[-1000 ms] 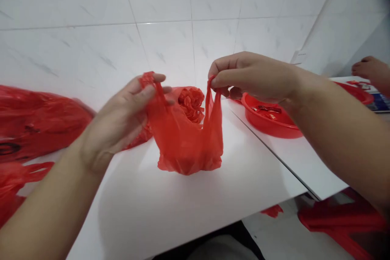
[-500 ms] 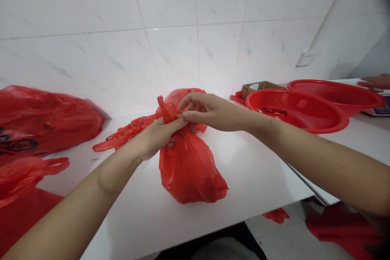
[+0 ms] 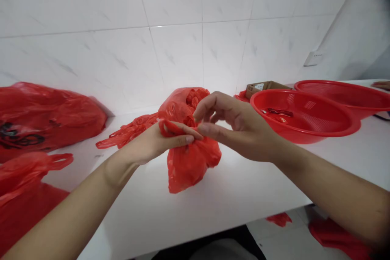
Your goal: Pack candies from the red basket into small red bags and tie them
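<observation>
A filled red plastic bag [image 3: 187, 170] is in front of me over the white table, its neck gathered and twisted. My left hand [image 3: 166, 136] is closed on that neck, thumb on top, with a strip of the red plastic looped over its fingers. Close to the left fingertips is my right hand [image 3: 234, 124], its fingers curved and a gap showing between thumb and forefinger. I see nothing held in it. Behind the bag sits another bulging red bag [image 3: 175, 103], partly covered by my hands, and beside it lie crumpled red bags [image 3: 134, 130].
Large red bags [image 3: 51, 118] fill the left side. On the right are two red plastic baskets [image 3: 319, 128], the nearer one with small red packets [image 3: 280, 113] inside. A cardboard box [image 3: 266, 86] stands against the tiled wall. Another person's hand [image 3: 382, 85] shows at the far right.
My right hand has drawn back a little to the right, its fingers more apart. The bag's neck has tipped down over my left hand, and its body has shifted.
</observation>
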The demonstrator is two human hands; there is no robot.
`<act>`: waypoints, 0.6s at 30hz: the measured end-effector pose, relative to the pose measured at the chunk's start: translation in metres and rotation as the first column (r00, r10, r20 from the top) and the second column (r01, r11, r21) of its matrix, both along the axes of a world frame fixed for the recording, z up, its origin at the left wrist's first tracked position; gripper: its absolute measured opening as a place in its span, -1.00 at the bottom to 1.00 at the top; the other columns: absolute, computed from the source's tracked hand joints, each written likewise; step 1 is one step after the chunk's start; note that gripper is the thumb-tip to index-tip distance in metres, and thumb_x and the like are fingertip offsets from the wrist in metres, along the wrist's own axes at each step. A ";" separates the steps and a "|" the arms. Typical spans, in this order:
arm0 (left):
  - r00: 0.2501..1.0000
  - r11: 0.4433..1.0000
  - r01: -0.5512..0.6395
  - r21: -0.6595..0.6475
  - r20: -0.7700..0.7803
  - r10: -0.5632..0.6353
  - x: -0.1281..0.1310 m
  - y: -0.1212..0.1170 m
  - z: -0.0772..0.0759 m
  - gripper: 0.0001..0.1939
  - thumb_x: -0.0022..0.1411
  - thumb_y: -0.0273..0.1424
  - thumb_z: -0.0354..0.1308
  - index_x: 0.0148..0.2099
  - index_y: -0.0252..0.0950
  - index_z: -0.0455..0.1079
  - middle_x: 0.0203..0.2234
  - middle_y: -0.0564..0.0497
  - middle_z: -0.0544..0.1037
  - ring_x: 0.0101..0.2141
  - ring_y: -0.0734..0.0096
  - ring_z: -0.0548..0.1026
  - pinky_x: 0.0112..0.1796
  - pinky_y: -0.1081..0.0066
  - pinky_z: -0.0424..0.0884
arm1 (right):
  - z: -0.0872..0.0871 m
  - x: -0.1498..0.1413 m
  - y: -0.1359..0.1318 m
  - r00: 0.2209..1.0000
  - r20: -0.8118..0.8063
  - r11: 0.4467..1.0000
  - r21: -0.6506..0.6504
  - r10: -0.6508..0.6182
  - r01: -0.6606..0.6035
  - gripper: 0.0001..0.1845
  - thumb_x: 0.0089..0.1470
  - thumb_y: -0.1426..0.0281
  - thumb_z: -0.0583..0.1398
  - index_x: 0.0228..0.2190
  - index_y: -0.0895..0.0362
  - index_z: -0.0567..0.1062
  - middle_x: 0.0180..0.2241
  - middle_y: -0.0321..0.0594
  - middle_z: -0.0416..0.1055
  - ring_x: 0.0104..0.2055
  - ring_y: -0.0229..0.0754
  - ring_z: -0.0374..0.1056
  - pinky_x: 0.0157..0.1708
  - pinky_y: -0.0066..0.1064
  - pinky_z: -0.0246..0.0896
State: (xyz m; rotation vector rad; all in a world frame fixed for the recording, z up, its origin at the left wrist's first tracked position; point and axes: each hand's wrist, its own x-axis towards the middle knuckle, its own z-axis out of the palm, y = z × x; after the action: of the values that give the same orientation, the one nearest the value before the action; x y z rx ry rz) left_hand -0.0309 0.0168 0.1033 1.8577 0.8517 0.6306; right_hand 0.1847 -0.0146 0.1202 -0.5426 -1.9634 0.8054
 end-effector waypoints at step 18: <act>0.949 0.648 -0.289 0.704 0.124 0.289 0.031 0.011 -0.052 -0.72 0.08 -0.68 0.00 -0.22 -0.25 0.34 -0.14 -0.01 0.43 -0.12 0.38 0.43 -0.25 0.41 0.41 | -0.078 -0.009 0.045 0.988 -0.088 0.801 -0.579 0.125 -0.153 -0.83 0.15 0.43 0.06 -0.25 0.12 0.42 -0.33 -0.27 0.43 -0.28 -0.26 0.38 -0.20 -0.33 0.32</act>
State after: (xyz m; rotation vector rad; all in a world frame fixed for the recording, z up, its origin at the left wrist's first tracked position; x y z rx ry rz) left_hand -0.0003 0.0282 0.0518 2.4313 0.9983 1.3211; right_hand 0.1761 0.0301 0.0425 -0.7310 -1.7040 1.5279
